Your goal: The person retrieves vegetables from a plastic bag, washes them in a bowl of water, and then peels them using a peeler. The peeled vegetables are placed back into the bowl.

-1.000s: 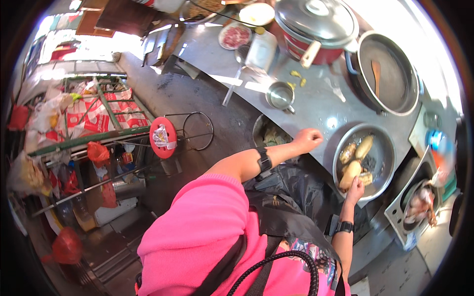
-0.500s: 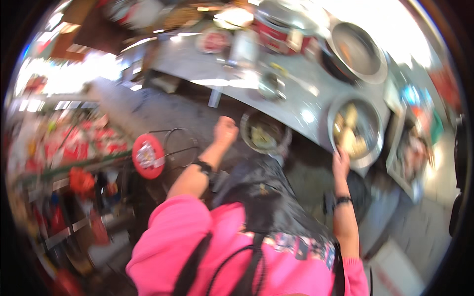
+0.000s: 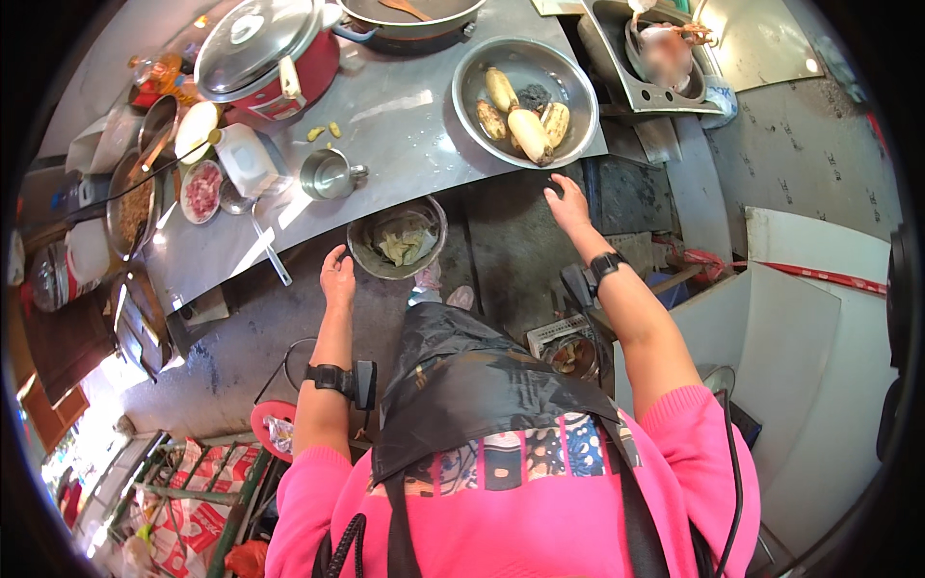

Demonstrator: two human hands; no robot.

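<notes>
Steel counter (image 3: pixel 405 125) is carrying the scrap bowl (image 3: pixel 397 238) at its edge; left hand (image 3: pixel 337 275) is hovering open beside it, right hand (image 3: pixel 568 202) reaching empty below the lotus-root pan (image 3: pixel 525 101), roots seemingly untouched.

Shiny metal basin (image 3: pixel 525 96), brushed steel counter (image 3: pixel 405 125) (smooth, glaring), glossy red cooker (image 3: pixel 275 58).

The left hand (image 3: pixel 337 275) hangs empty beside a bowl of scraps (image 3: pixel 397 239). The right hand (image 3: pixel 568 204) reaches, fingers spread, just below a metal basin (image 3: pixel 525 101) of roots.
</notes>
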